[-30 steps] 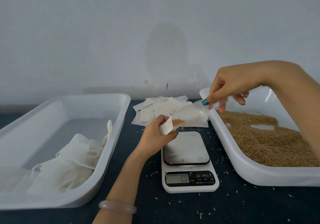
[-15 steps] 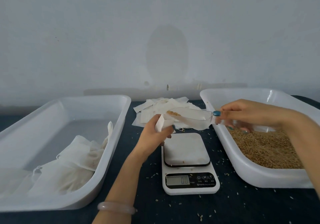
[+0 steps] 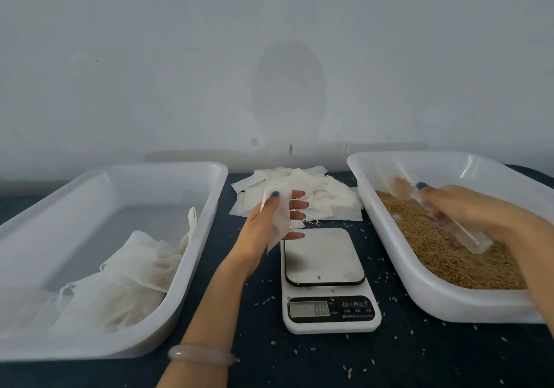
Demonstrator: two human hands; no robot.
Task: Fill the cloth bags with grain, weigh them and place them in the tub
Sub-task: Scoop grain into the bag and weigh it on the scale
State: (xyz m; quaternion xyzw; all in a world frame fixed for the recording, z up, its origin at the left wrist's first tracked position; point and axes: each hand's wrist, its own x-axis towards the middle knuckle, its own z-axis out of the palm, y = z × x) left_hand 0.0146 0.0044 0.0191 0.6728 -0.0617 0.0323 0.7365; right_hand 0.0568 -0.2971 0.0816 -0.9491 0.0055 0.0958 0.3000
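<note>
Item: cloth bag, white. Location: above the far edge of the scale, pinched between thumb and fingers of the left hand, hanging slack.

Item: clear scoop, gripped by the right hand. Half a second ago it was at the bag's mouth; it is now back over the grain in the right tub.

Scale display: 0.0, unchanged.

Left tub: filled bags.

Rear of table: pile of empty bags.

The dark table carries a left tub, a right tub, a scale between, cloth bags behind, and specks, probably grain.
</note>
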